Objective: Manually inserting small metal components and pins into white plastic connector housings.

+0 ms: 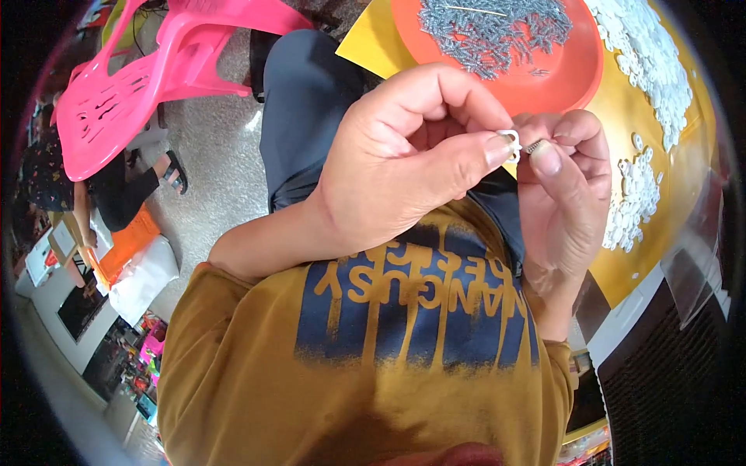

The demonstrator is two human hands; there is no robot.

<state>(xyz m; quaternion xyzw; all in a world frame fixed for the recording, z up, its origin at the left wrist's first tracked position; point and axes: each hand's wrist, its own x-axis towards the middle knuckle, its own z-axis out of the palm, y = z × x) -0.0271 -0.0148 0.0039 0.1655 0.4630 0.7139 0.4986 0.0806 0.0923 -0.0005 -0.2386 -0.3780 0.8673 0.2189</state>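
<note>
Between the thumb and fingers of my left hand (412, 163) is a small white plastic ring-shaped piece (513, 143). My right hand (567, 179) pinches a tiny metal spring (533, 147), its end pointing at the white piece. The two parts are very close; whether they touch I cannot tell. Beyond my hands, an orange-red basin (497, 46) holds a heap of small grey springs (497, 27). To the right lie a small pile of white plastic pieces (636, 198) and a larger heap of white pieces (649, 58).
A yellow surface (614, 272) lies under the basin and the piles. At the left stands a pink plastic chair (116, 109), with another person's sandalled foot (175, 172) nearby. A white bag (148, 276) and an orange bag (128, 241) sit on the floor.
</note>
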